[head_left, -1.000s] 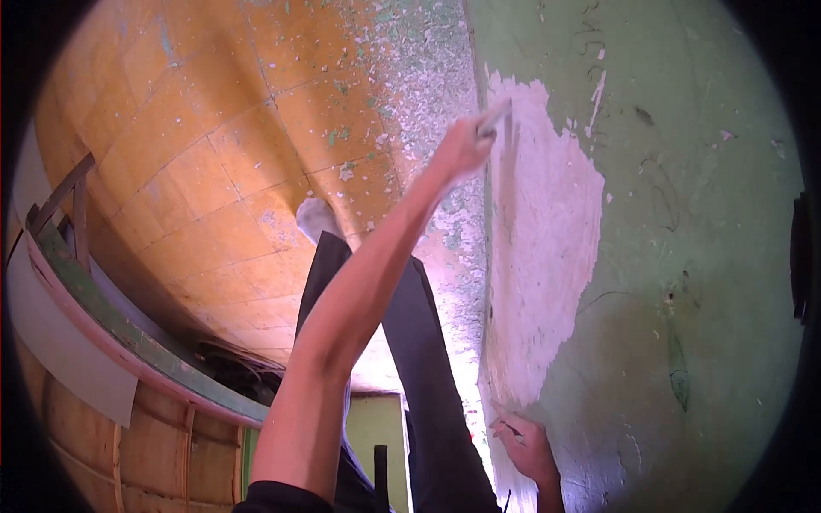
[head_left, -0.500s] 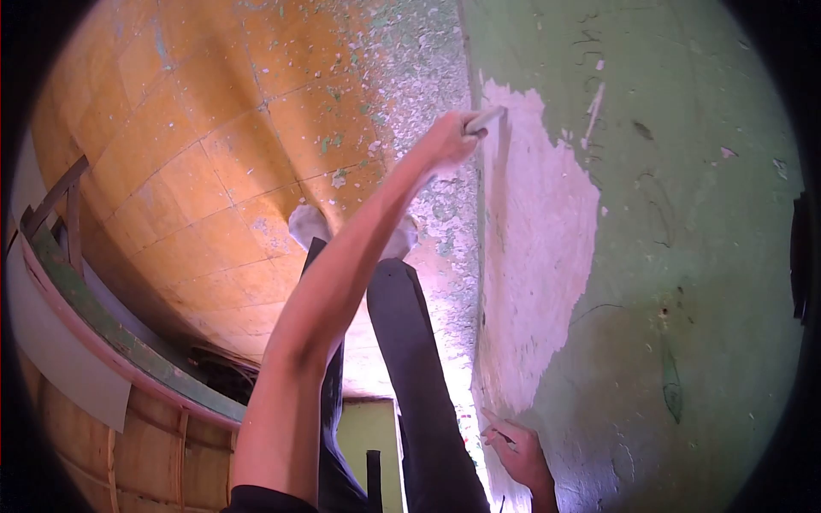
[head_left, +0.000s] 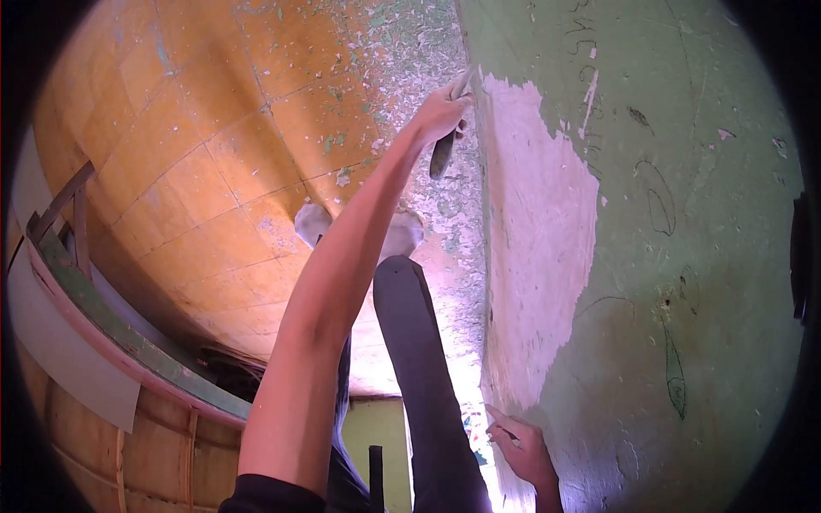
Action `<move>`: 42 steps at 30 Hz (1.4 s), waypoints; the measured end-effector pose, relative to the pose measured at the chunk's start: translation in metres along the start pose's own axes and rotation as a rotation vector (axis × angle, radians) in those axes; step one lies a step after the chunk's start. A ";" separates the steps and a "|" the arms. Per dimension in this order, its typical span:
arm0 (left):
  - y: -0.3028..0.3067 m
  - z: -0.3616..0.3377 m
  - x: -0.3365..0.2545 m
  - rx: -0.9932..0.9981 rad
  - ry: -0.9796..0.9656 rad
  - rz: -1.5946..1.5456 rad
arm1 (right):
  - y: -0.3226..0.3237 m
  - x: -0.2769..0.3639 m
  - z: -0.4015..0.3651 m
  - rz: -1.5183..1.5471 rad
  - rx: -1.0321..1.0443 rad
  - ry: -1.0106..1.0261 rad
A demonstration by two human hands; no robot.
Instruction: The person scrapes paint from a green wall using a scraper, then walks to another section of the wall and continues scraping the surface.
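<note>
My left hand (head_left: 445, 113), its arm stretched across from the lower left, is closed round a scraper. The scraper's dark handle (head_left: 441, 156) sticks out below the fist, and its pale blade (head_left: 463, 83) points up beside the foot of the wall. Next to it on the green wall (head_left: 684, 171) is a large bare pinkish-white patch (head_left: 539, 248) with ragged paint edges. My right hand (head_left: 523, 449) is low at the right, fingers apart, its index fingertip right at the patch's lower end.
Paint flakes (head_left: 419, 51) cover the floor strip along the wall and scatter onto the orange tiled floor (head_left: 188, 171). My feet (head_left: 402, 232) and dark-trousered legs (head_left: 410, 325) take up the middle. A curved green and pink wooden piece (head_left: 128, 338) stands at the lower left.
My left hand has drawn back from the bare patch toward the floor edge and slightly up, turning the scraper so its handle shows. My right hand stays almost where it was.
</note>
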State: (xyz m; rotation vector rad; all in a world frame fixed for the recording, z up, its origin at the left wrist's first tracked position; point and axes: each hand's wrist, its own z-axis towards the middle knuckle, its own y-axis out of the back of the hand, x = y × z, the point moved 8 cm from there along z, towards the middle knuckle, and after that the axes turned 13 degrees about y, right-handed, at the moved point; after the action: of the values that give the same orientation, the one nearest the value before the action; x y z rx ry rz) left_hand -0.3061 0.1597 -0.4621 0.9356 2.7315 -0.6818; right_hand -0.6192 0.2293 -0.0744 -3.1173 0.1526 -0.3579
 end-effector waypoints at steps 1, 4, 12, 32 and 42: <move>-0.003 0.005 0.006 0.020 0.009 0.003 | -0.001 -0.001 0.000 0.006 0.004 -0.012; -0.010 0.022 0.030 0.058 -0.009 0.002 | 0.000 -0.002 0.001 0.022 0.006 -0.030; 0.009 0.051 -0.050 -0.135 -0.169 0.131 | 0.006 -0.012 -0.002 -0.015 -0.011 -0.044; -0.032 -0.050 -0.025 -0.144 -0.403 0.257 | -0.003 0.000 0.001 -0.006 0.014 -0.026; -0.046 -0.091 -0.047 -0.286 -0.633 0.336 | 0.001 0.000 0.003 0.045 -0.026 -0.037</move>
State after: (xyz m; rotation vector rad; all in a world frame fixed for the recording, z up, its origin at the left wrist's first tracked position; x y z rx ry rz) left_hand -0.2995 0.1455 -0.3510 0.8883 1.9907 -0.4139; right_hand -0.6182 0.2279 -0.0772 -3.1377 0.2283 -0.3004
